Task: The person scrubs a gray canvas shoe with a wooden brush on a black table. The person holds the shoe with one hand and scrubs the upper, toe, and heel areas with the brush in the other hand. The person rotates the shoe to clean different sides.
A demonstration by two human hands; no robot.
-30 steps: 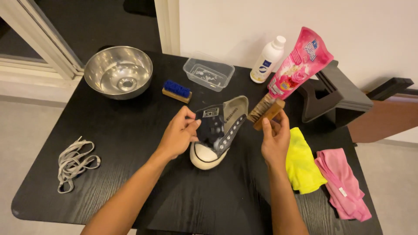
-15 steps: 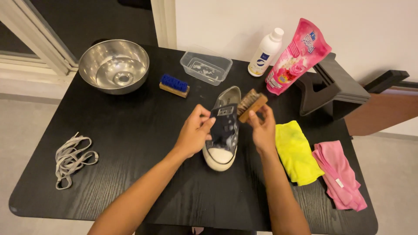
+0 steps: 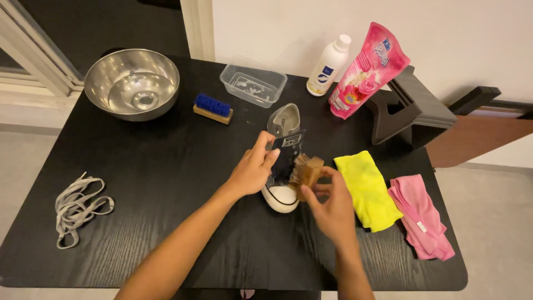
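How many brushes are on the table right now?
2: a blue-bristled brush lying between the metal bowl and the clear tub, and a wooden brush in the right hand against the sneaker.

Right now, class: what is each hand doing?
Left hand: closed on the dark sneaker.
Right hand: closed on the wooden brush, against the sneaker.

On the table (image 3: 166,233): one shoe (image 3: 284,161), two brushes, blue (image 3: 212,108) and wooden (image 3: 307,175), two cloths, yellow (image 3: 368,189) and pink (image 3: 420,216), one bowl (image 3: 132,83), one tub (image 3: 253,86), one bottle (image 3: 328,65), one pouch (image 3: 367,69), one bundle of laces (image 3: 76,205).
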